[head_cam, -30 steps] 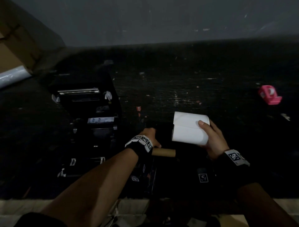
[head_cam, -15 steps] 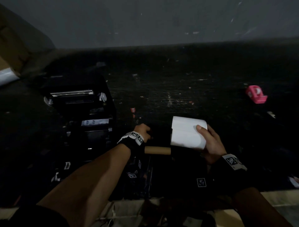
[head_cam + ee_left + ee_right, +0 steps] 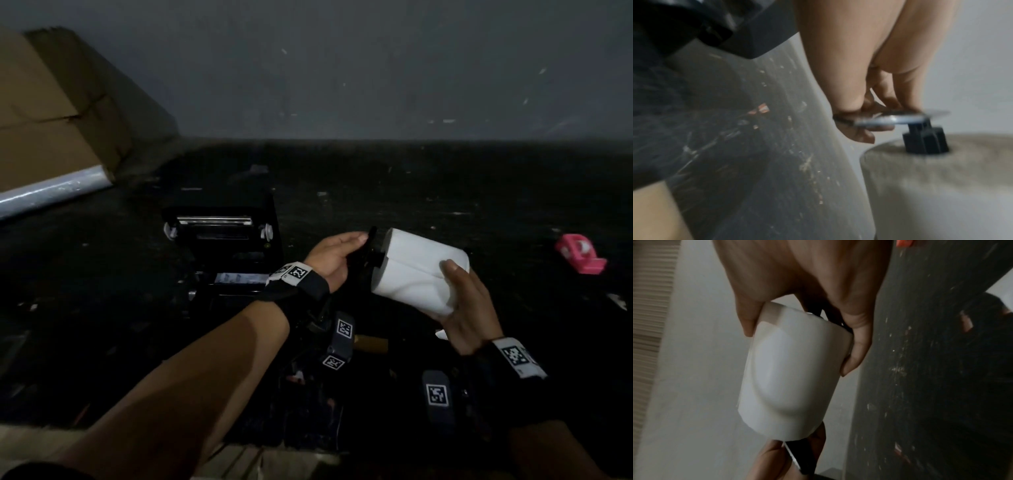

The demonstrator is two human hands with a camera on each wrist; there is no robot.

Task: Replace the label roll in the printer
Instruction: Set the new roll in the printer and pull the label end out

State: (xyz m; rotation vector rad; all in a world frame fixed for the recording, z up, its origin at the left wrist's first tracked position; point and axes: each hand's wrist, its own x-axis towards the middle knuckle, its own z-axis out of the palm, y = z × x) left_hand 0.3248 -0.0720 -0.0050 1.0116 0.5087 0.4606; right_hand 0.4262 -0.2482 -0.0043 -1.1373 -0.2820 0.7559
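My right hand (image 3: 462, 301) grips a white label roll (image 3: 418, 270), held above the dark table with its axis pointing left. My left hand (image 3: 337, 253) pinches the flat disc of a black spindle (image 3: 371, 251) whose shaft enters the roll's left end. In the left wrist view the left fingers (image 3: 869, 116) hold the spindle's disc (image 3: 900, 118), and its black shaft (image 3: 925, 141) sits in the roll's core. In the right wrist view the label roll (image 3: 793, 374) fills the middle. The black printer (image 3: 222, 253) stands open at the left. A brown empty core (image 3: 371, 344) lies on the table below the hands.
A pink tape dispenser (image 3: 579, 253) lies at the right on the dark table (image 3: 411, 192). A cardboard box (image 3: 51, 120) and a shiny grey roll (image 3: 51, 192) sit at the far left by the wall. The table's front edge (image 3: 274, 459) runs near my body.
My left hand left the brown core on the table and rose to the roll's left end with the black spindle. My right hand lifted and tilted the roll.
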